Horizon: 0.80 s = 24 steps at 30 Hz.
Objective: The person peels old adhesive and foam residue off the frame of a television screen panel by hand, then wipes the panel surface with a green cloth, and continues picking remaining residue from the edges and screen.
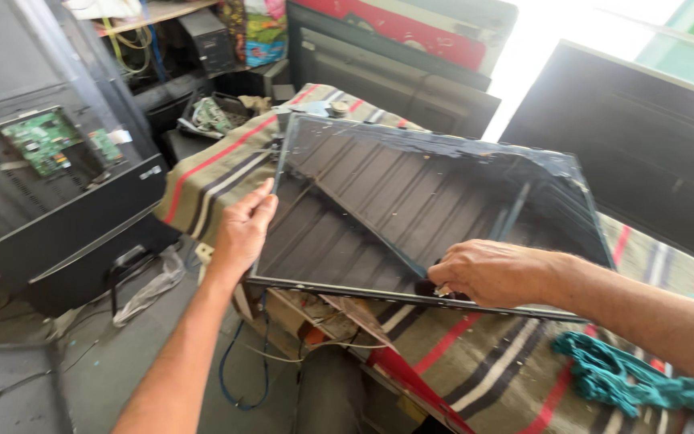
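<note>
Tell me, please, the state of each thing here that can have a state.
Glass panel: lifted, tilted, held at two edges.
Left hand: closed on the panel's left edge.
Right hand: closed on the near edge.
Striped blanket: spread flat under the panel.
Television back: opened, green circuit board exposed.

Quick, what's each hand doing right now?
Left hand: gripping the left edge of the glass panel.
Right hand: fingers closed on the panel's near edge.

The right hand (487, 272) hides its fingertips behind the glass panel's (411, 201) edge.
</note>
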Each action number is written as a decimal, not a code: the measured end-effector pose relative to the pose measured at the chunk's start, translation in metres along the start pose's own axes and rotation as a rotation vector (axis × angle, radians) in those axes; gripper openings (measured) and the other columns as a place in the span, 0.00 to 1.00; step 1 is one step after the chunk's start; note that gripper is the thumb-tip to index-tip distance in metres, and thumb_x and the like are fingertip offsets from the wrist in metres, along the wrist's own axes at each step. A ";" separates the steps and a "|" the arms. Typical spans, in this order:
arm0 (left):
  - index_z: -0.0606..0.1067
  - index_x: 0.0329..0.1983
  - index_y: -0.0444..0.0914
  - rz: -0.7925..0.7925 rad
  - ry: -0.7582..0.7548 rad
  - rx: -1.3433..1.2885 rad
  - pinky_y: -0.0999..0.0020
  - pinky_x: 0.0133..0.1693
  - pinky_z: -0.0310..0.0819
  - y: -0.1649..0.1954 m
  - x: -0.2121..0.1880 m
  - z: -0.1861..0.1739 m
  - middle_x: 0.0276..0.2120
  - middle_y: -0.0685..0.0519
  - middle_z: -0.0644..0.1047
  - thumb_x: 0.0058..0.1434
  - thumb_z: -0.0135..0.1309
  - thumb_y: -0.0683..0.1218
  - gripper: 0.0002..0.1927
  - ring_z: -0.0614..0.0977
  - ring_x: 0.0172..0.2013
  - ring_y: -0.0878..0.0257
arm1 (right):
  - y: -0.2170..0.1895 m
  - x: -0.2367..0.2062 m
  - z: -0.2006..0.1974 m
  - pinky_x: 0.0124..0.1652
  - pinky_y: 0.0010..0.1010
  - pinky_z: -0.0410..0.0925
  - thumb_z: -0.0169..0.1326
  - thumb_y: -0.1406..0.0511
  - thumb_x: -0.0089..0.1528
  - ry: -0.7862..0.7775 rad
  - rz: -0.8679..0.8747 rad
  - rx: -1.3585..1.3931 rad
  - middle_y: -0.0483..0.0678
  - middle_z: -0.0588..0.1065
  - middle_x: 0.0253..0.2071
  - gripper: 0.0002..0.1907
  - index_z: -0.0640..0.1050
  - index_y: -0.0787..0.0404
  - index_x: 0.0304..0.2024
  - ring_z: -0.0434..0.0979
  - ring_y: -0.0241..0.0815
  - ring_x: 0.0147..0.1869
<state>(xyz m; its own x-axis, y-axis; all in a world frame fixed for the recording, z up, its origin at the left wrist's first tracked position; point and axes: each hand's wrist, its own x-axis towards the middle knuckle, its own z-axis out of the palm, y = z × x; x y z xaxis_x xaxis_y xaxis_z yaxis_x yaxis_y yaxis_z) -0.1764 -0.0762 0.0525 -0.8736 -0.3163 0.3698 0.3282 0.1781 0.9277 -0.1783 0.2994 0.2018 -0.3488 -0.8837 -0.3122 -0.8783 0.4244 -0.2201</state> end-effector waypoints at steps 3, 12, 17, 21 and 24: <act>0.76 0.64 0.37 -0.060 -0.003 0.055 0.76 0.24 0.55 0.004 0.000 -0.003 0.24 0.66 0.67 0.69 0.55 0.47 0.22 0.62 0.23 0.77 | 0.010 -0.029 0.005 0.44 0.49 0.66 0.52 0.62 0.64 0.020 0.077 0.022 0.55 0.73 0.29 0.11 0.71 0.63 0.31 0.75 0.58 0.44; 0.77 0.61 0.34 0.228 -0.006 0.470 0.65 0.34 0.72 0.030 0.003 -0.006 0.30 0.53 0.77 0.73 0.54 0.49 0.19 0.75 0.31 0.64 | 0.020 -0.082 0.013 0.42 0.49 0.65 0.52 0.62 0.65 0.079 0.254 0.100 0.57 0.72 0.28 0.12 0.71 0.64 0.32 0.75 0.58 0.42; 0.77 0.63 0.42 0.233 0.028 1.153 0.50 0.41 0.76 0.077 -0.008 0.003 0.43 0.45 0.80 0.69 0.52 0.56 0.24 0.82 0.41 0.46 | 0.020 -0.093 0.007 0.40 0.48 0.65 0.51 0.62 0.65 0.111 0.330 0.154 0.56 0.74 0.27 0.11 0.72 0.64 0.33 0.77 0.57 0.39; 0.74 0.64 0.37 0.540 -0.106 1.266 0.52 0.51 0.73 0.117 -0.009 0.019 0.53 0.46 0.78 0.66 0.50 0.60 0.30 0.79 0.50 0.48 | 0.020 -0.094 0.003 0.39 0.47 0.66 0.51 0.62 0.65 0.133 0.374 0.170 0.55 0.75 0.25 0.10 0.73 0.62 0.34 0.77 0.56 0.36; 0.72 0.62 0.33 0.762 -0.254 1.253 0.52 0.58 0.66 0.132 -0.019 0.047 0.57 0.43 0.76 0.65 0.48 0.61 0.33 0.75 0.57 0.47 | 0.025 -0.095 0.006 0.39 0.46 0.68 0.52 0.60 0.65 0.136 0.399 0.211 0.53 0.76 0.25 0.10 0.74 0.61 0.35 0.79 0.53 0.34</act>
<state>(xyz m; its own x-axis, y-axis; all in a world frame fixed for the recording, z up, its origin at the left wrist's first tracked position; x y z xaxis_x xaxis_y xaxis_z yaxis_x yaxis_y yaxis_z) -0.1332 -0.0032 0.1657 -0.7193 0.3626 0.5925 0.3241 0.9296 -0.1754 -0.1650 0.3948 0.2205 -0.6978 -0.6550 -0.2899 -0.5860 0.7548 -0.2948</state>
